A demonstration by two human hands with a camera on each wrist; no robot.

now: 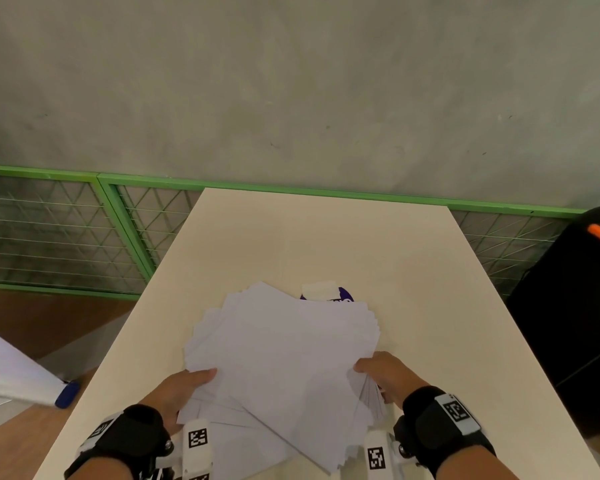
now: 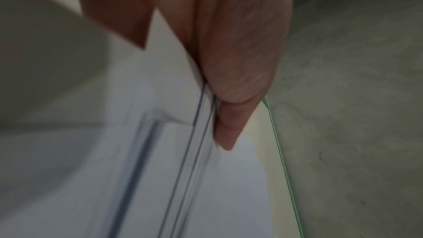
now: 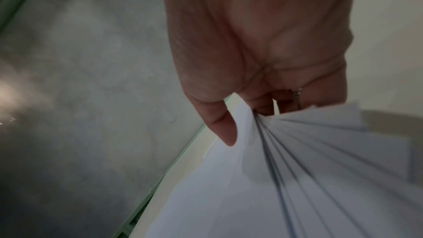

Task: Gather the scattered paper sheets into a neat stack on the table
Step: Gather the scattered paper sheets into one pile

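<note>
White paper sheets [image 1: 284,358] fanned, pinched by left hand [image 1: 182,388] and right hand [image 1: 388,374] (fingers underneath hidden); purple object [image 1: 343,295] half-covered.

right hand [image 3: 258,52] around fanned paper sheets [image 3: 309,169]

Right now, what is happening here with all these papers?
A person is gathering white paper sheets on a cream table. The left hand grips the pile's left edge and the right hand pinches its right edge. The sheets are still fanned and crooked, not yet a neat stack. A purple-and-white object peeks out behind the pile.
</note>
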